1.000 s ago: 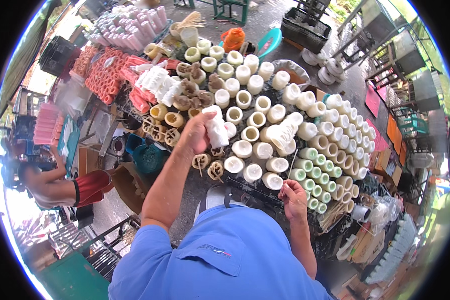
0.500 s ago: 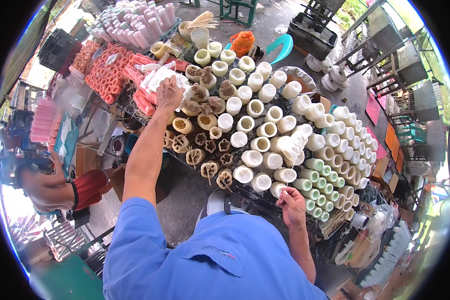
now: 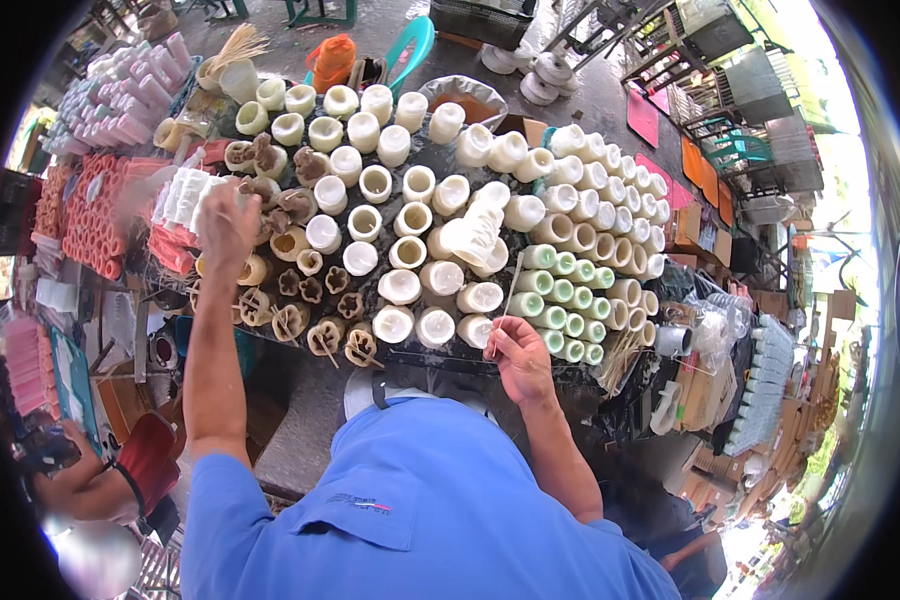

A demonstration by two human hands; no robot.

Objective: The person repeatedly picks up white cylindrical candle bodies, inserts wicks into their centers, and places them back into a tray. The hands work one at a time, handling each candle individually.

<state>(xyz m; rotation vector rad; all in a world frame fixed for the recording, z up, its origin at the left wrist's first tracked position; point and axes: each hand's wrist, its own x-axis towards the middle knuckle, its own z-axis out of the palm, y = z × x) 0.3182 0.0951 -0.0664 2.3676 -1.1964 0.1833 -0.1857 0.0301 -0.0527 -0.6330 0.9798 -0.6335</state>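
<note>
On the far left of the table, my left hand (image 3: 228,222) is beside a white crumpled bundle (image 3: 182,200) that lies on coral-pink pieces (image 3: 173,248). Motion smears its fingers, so I cannot tell whether they hold anything. Close to the table's near edge, my right hand (image 3: 522,360) pinches a thin, pale wick-like stick (image 3: 515,285) that points upward. Rows of white wax cylinders (image 3: 407,252) stand before me, several with hollow tops. A white twisted bundle (image 3: 475,228) rests across some of them. Small brown flower-shaped cups (image 3: 311,289) are nearer my left arm.
Green cylinders (image 3: 560,300) lie stacked at the right. Pink rolls (image 3: 130,90) fill the far left. Beyond the table are an orange bag (image 3: 332,62) and a teal chair (image 3: 412,48). A person in red shorts (image 3: 150,465) sits at left; another person (image 3: 685,535) is lower right.
The view has swung to the right. My left hand has drawn back slightly from on top of the white bundle. The right hand still pinches the thin stick, now clearly upright.
</note>
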